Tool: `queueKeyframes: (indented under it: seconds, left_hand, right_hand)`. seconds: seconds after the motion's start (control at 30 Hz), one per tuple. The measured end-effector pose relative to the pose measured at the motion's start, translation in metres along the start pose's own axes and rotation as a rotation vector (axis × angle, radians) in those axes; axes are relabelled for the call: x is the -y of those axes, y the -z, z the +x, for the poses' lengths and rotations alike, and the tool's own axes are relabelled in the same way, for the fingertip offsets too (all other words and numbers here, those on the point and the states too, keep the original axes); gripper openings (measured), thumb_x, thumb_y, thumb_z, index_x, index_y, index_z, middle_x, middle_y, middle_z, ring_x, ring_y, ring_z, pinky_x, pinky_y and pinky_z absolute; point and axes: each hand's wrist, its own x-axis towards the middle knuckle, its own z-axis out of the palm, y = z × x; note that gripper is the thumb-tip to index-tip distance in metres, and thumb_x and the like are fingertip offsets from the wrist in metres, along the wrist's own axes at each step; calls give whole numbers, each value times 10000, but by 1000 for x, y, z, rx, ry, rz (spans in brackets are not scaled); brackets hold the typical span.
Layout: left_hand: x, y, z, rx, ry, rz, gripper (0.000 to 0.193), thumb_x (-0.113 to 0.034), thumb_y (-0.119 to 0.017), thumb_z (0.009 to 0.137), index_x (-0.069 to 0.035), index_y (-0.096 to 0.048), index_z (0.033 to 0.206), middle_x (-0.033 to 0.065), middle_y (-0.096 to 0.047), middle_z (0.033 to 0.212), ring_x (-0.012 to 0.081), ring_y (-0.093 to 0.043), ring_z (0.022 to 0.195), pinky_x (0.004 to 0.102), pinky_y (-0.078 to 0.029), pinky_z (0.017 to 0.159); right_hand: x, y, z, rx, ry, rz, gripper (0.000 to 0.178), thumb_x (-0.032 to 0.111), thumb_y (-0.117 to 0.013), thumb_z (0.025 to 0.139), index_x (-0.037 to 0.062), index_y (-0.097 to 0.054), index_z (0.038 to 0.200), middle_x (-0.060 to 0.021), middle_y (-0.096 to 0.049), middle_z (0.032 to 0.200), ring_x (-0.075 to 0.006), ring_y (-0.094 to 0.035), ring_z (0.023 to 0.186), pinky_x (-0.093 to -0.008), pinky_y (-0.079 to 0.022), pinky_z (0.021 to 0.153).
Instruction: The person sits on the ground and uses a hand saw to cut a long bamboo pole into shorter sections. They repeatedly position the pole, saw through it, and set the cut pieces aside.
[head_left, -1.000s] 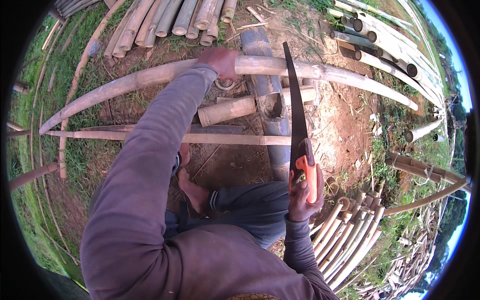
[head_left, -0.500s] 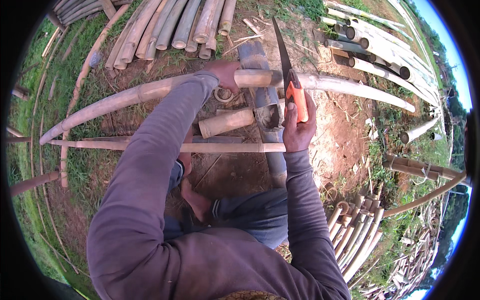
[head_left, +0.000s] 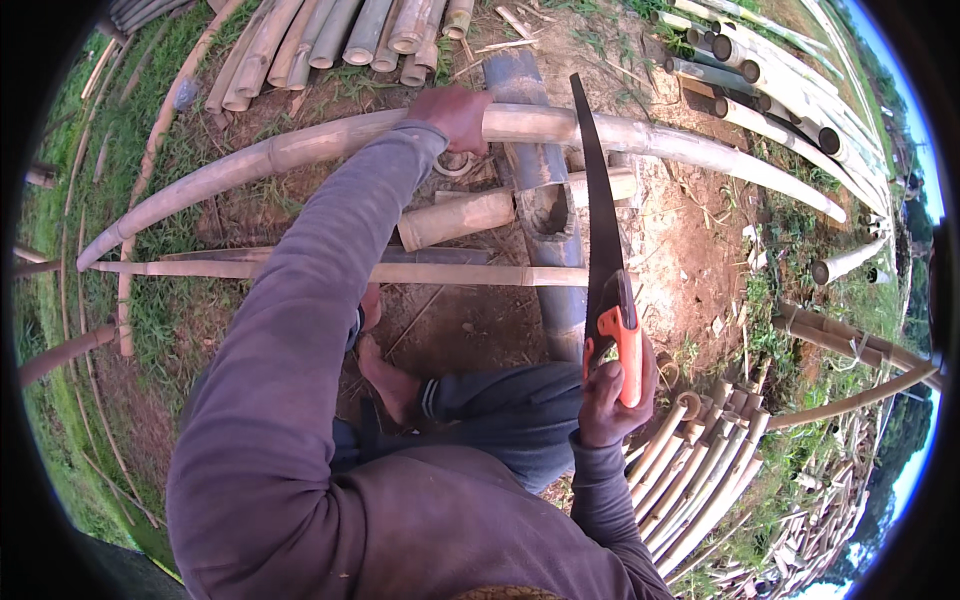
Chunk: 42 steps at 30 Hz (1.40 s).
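Note:
A long, pale bamboo pole [head_left: 330,138] spans the scene from left to right. My left hand [head_left: 455,115] is closed around it, left of the dark bamboo log [head_left: 518,75] it lies across. In my right hand [head_left: 617,400] is a handsaw [head_left: 602,210] with an orange handle, near my knee. Its dark blade points away from me and crosses the pole just right of the log; whether the teeth touch the bamboo, I cannot tell. A short bamboo piece [head_left: 455,220] lies beside the log's square cutout [head_left: 550,210].
A thinner bamboo strip [head_left: 470,275] crosses the log nearer to me. Bamboo stacks lie at far left [head_left: 340,45], far right [head_left: 760,90] and near right [head_left: 700,470]. My bare foot [head_left: 385,380] rests on the soil. A bamboo rail [head_left: 850,345] stands at right.
My right hand has drawn the handsaw back toward my body, so more of the blade shows. My left hand stays on the bamboo pole; the view has shifted slightly.

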Motion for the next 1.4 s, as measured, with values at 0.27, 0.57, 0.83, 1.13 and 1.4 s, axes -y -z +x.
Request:
queueKeyframes:
  seconds: [0.27,0.57,0.83,1.13,1.4]
  left_hand:
    - [5,7,7,51,-6,15,610,-388,-881,737,-138,-715,1268,148,-775,1144,349,-752,1069,494,-593,917]
    - [4,0,16,76,-26,-46,630,-362,-881,711,-125,-724,1273,155,-778,1127,343,-756,1046,476,-593,926]
    - [22,7,19,96,-46,-86,699,-368,-898,690,-114,-723,1317,164,-780,1190,335,-762,1079,457,-595,947]
    - [22,-10,41,135,-117,-169,677,-373,-897,657,-66,-747,1242,200,-777,1141,360,-746,1069,451,-574,935]
    - [45,-8,45,180,-126,-208,656,-353,-887,657,-41,-742,1215,211,-771,1122,356,-749,1023,443,-575,910]
  right_hand:
    - [-17,-81,129,26,103,-109,408,147,-656,1068,-70,-596,1408,-166,-727,1206,-158,-700,1025,-307,-577,859]
    - [-33,-35,42,-45,-117,-11,490,222,-656,1080,-88,-562,1448,-198,-696,1291,-185,-697,1068,-311,-584,862]
    - [-21,-45,54,25,-55,44,480,179,-631,1089,-84,-525,1476,-196,-648,1368,-238,-666,1208,-343,-578,964]
    - [-40,-79,120,-39,-30,-4,419,155,-664,1068,-71,-597,1414,-173,-726,1209,-206,-705,1054,-329,-583,870]
    - [-7,-8,-2,28,-113,-43,656,376,-650,1068,-131,-497,1454,-237,-663,1311,-315,-675,1191,-425,-597,980]
